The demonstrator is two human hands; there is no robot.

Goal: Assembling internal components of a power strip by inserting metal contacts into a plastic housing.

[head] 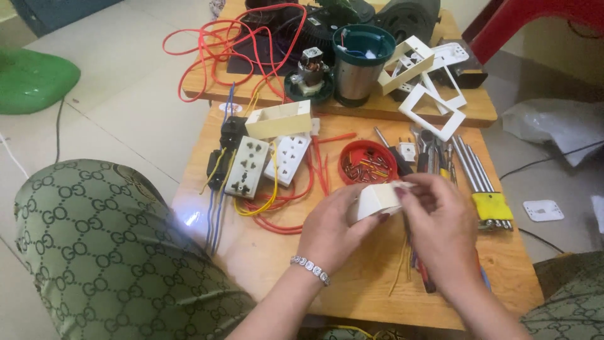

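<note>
Both my hands meet over the middle of a low wooden table. My left hand, with a beaded bracelet at the wrist, cups a small cream plastic box from below. My right hand closes over the box's right end, fingertips on its top edge. Just behind the box sits a round red lid full of small screws. Thin wires and a red-handled tool lie under my right wrist.
Two white socket plates with red, yellow and blue wires lie at left. Metal rods with a yellow holder lie at right. A second board behind carries white frames, a metal cylinder and a small motor. My patterned knee is at left.
</note>
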